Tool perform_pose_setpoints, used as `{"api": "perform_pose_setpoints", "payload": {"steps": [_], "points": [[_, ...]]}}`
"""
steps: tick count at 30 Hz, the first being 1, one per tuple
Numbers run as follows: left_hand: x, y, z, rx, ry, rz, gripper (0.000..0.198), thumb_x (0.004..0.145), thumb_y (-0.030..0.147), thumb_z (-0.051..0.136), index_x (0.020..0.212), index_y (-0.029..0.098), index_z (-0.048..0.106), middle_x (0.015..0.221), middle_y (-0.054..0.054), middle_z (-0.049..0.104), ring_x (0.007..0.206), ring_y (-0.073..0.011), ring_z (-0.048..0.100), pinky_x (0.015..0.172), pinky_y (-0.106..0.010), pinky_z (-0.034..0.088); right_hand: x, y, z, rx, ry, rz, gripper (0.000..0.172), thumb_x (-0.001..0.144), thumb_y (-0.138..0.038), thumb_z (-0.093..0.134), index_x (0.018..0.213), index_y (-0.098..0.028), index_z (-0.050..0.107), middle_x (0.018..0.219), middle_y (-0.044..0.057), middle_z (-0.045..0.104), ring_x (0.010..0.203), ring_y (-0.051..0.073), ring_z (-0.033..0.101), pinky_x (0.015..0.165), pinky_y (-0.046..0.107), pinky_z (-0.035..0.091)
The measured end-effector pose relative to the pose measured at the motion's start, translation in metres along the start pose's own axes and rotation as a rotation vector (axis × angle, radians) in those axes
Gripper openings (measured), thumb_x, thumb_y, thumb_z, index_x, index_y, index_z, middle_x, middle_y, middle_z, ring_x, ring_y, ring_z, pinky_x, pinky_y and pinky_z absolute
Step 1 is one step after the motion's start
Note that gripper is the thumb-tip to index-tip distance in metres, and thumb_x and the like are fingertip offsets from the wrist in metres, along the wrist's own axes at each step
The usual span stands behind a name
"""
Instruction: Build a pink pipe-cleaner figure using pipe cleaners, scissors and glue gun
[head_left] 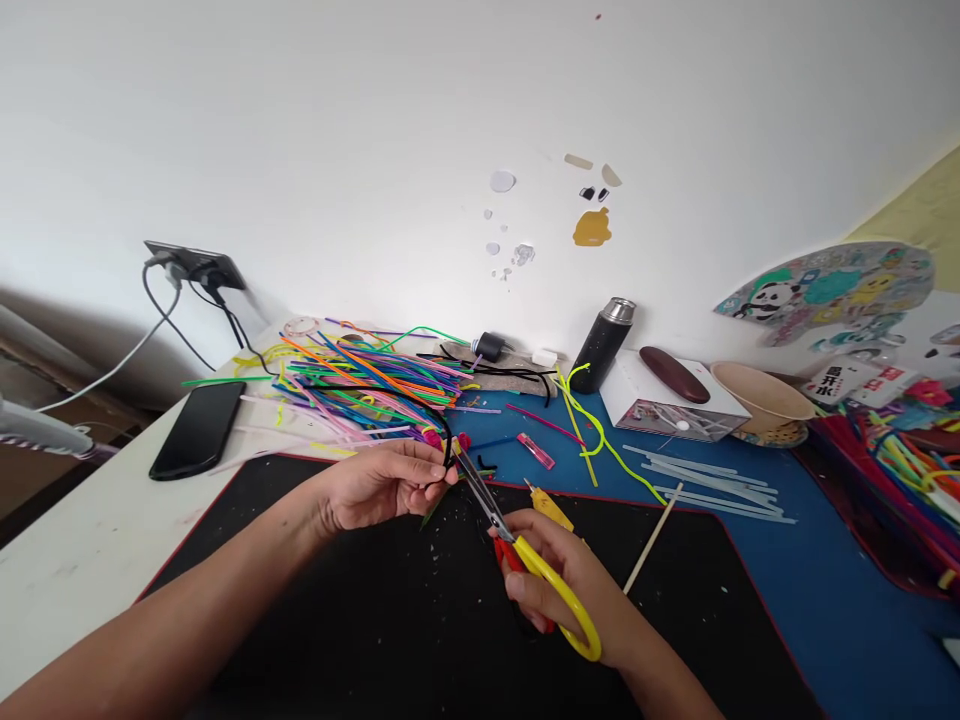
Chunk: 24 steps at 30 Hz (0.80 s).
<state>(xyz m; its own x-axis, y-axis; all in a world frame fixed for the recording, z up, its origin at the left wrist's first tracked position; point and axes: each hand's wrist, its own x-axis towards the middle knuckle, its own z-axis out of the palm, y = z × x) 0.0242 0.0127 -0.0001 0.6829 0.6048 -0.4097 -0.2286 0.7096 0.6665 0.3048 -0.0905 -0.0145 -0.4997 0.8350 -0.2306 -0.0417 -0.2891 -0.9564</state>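
Observation:
My left hand (382,482) pinches a black pipe cleaner (448,442) between thumb and fingers; its long end bends back over the colourful pile. In my right hand (574,565) are scissors (486,500) with one yellow and one red handle, the fingers through the loops. The blades point up and left, their tips close beside the black pipe cleaner; whether they touch it I cannot tell. Small pink and yellow pieces show around the blade tips. Both hands are above a black mat (337,620) scattered with tiny scraps.
Behind my hands lies a heap of pipe cleaners (375,380). A phone (196,430) rests at left. At the back stand a black thermos (604,345), a white box (667,400) and a bowl (757,400). Translucent sticks (712,485) and a wooden stick (652,540) lie at right.

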Motion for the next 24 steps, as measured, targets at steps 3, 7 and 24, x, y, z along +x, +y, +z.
{"api": "perform_pose_setpoints", "payload": {"steps": [3, 7, 24], "points": [[0.000, 0.000, -0.002, 0.019, -0.024, -0.021, 0.017, 0.074, 0.019, 0.094, 0.086, 0.009, 0.086, 0.066, -0.005, 0.067, 0.059, -0.0092, 0.055, 0.057, -0.019, 0.044, -0.004, -0.002, 0.000, 0.000, -0.005, 0.021, 0.052, 0.092, -0.056, 0.084, 0.126, -0.023, 0.065, 0.086, -0.004, 0.059, 0.052, 0.005, 0.046, 0.049, 0.021, 0.035], [0.001, -0.005, -0.003, 0.020, -0.047, -0.051, 0.016, 0.075, 0.019, 0.093, 0.084, 0.008, 0.086, 0.064, -0.005, 0.067, 0.059, -0.0090, 0.057, 0.057, -0.018, 0.044, -0.005, -0.001, 0.000, 0.002, -0.006, 0.021, 0.052, 0.091, -0.055, 0.085, 0.127, -0.023, 0.066, 0.086, -0.003, 0.059, 0.054, 0.006, 0.046, 0.050, 0.021, 0.036], [0.000, -0.006, -0.001, 0.025, -0.091, -0.074, 0.019, 0.073, 0.019, 0.094, 0.080, 0.006, 0.083, 0.061, -0.006, 0.067, 0.055, -0.0094, 0.055, 0.052, -0.019, 0.037, -0.008, 0.009, -0.004, -0.007, -0.007, 0.049, 0.057, 0.088, -0.058, 0.087, 0.127, -0.022, 0.067, 0.086, -0.003, 0.057, 0.057, 0.006, 0.044, 0.047, 0.018, 0.036]]}}
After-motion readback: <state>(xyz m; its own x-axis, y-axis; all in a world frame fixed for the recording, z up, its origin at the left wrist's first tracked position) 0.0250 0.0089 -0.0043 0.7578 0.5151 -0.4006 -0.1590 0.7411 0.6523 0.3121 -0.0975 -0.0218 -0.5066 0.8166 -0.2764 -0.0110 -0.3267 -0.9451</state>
